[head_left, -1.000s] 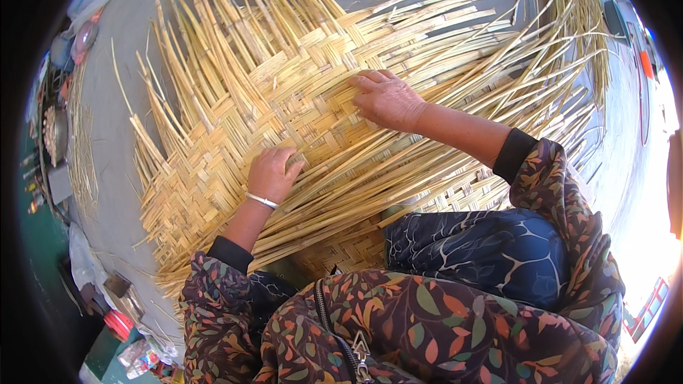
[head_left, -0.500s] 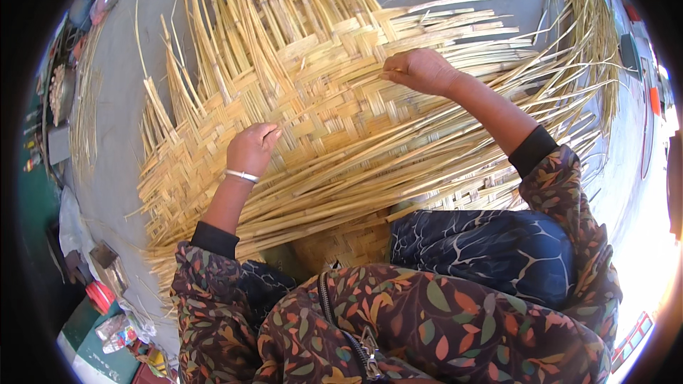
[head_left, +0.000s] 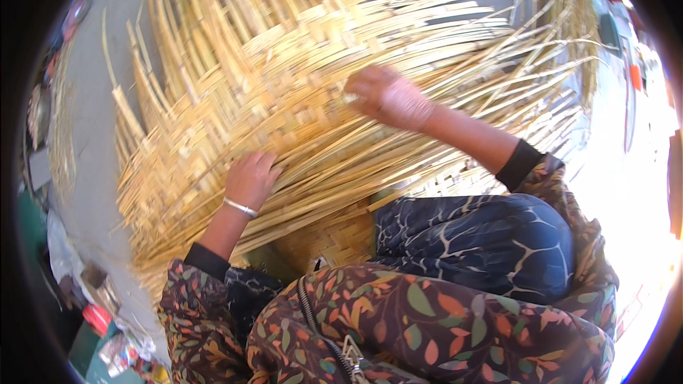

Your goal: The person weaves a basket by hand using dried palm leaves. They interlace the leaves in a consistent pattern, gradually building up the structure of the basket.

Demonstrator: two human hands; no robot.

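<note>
One head-worn fisheye view looks steeply down and forward, close over the person's lap. The woven straw mat [head_left: 284, 99] fills the picture from nine through twelve to two o'clock; knees and patterned sleeves crowd six o'clock, with edges bending at the rim.

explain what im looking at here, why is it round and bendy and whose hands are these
The picture comes from a wide fisheye camera worn on a person's head, looking down, so straight edges curve near the rim. The hands are that person's own. They sit over a large woven mat of pale yellow straw-like strips on grey ground, with loose strips fanning out at its edges. The left hand, with a thin bracelet at the wrist, presses on the weave. The right hand is blurred and reaches further out onto the strips; its grip cannot be made out.
</note>
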